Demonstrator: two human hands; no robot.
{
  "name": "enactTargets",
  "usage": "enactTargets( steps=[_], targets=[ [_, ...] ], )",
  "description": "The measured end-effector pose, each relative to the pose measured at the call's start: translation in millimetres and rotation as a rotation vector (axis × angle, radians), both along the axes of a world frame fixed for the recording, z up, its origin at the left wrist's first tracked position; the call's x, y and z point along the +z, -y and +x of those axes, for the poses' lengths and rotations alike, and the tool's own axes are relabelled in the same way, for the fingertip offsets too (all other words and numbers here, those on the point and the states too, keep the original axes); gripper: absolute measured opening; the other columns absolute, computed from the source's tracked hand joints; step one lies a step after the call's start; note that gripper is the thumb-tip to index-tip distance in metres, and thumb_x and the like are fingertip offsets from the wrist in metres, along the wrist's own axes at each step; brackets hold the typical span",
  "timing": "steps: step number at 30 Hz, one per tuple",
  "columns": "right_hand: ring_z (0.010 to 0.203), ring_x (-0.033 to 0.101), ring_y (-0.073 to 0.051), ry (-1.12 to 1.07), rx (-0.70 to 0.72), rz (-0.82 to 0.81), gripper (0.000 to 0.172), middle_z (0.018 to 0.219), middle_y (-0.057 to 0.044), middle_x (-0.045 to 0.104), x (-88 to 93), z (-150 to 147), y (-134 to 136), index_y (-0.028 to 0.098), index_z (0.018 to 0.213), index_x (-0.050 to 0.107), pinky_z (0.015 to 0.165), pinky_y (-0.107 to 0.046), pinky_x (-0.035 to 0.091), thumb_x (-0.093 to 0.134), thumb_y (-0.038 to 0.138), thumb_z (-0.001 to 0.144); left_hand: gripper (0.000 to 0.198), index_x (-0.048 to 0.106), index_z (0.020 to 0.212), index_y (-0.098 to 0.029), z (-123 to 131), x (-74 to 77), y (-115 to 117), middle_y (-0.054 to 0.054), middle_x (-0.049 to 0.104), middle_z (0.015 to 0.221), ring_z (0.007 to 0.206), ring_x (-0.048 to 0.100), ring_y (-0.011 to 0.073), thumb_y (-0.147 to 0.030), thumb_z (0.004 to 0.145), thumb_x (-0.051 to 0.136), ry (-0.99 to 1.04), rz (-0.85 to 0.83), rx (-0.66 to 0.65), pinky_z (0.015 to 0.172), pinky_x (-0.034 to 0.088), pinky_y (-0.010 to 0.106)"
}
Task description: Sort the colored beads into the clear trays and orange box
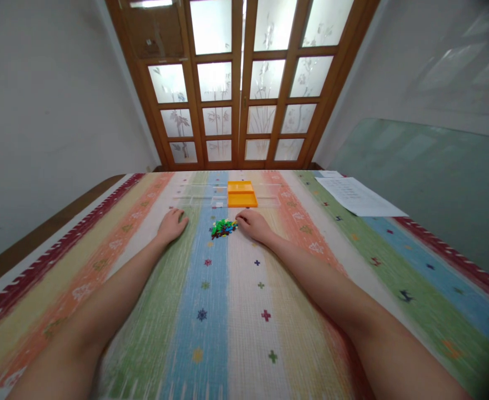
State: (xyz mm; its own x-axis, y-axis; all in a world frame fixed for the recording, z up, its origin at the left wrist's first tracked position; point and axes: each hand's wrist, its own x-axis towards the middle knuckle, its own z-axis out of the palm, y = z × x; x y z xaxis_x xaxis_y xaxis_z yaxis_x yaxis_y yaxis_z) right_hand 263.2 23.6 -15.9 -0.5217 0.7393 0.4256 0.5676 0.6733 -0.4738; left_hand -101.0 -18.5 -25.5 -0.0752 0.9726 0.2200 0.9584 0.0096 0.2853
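A small heap of mixed green, blue, yellow and dark red pieces (223, 228) lies on the striped cloth between my hands. They look like tiny building bricks, too small to tell for sure. My right hand (253, 225) is at the heap's right edge, thumb and fingers drawn together in a pinch; whatever they hold is hidden. To the left, apart from the heap, my left hand (172, 225) rests on the cloth with its fingers loosely stretched and nothing in them. Behind the heap sits an orange tray (242, 200) with two sections.
Clear plastic trays (190, 194) flank the orange tray on both sides. White printed sheets (357, 197) lie at the table's right. The striped tablecloth (244, 333) covers the table, with a greenish glass panel (428, 183) to the right and wood-framed glass doors (240, 103) beyond.
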Motion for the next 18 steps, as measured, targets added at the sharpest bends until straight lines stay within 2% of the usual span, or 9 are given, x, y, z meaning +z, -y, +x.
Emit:
enactTargets(
  steps=[4,10,14,18],
  targets=[
    [0.097,0.062,-0.02,0.035,0.015,0.024,0.021,0.1,-0.007,0.072,4.2,-0.2,4.2,0.019,0.098,0.074,0.087,-0.03,0.044,0.054,0.023,0.103,0.061,0.057,0.145,-0.012,38.2,-1.0,7.7,0.017,0.05,0.158,0.148,0.044,0.0297,-0.053,0.103,0.041,0.003,-0.023,-0.178,0.127,0.03,0.045],
    [0.098,0.062,-0.02,0.048,0.007,0.012,0.02,0.102,-0.008,0.072,8.9,-1.0,7.7,0.019,0.1,0.074,0.089,-0.031,0.045,0.055,0.024,0.104,0.071,0.044,0.158,-0.018,102.9,6.4,19.5,0.013,0.04,0.166,0.154,0.037,0.0278,-0.063,0.104,0.04,-0.017,-0.037,-0.577,0.129,0.025,0.043],
    [0.098,0.063,-0.02,0.03,-0.042,0.008,0.02,0.101,-0.008,0.073,7.4,-0.4,6.7,0.02,0.1,0.074,0.089,-0.031,0.045,0.054,0.023,0.103,0.069,0.039,0.161,-0.02,131.6,10.6,10.5,0.013,0.04,0.167,0.154,0.036,0.0288,-0.058,0.105,0.04,-0.064,-0.046,-0.673,0.129,0.024,0.047],
    [0.098,0.065,-0.021,-0.027,-0.134,-0.007,0.019,0.102,-0.007,0.075,4.2,1.7,3.8,0.02,0.1,0.074,0.088,-0.032,0.047,0.055,0.019,0.1,0.061,0.036,0.163,-0.024,139.6,13.7,4.2,0.01,0.039,0.168,0.155,0.034,0.0251,-0.051,0.108,0.032,-0.087,-0.054,-0.787,0.129,0.024,0.045]
  ],
)
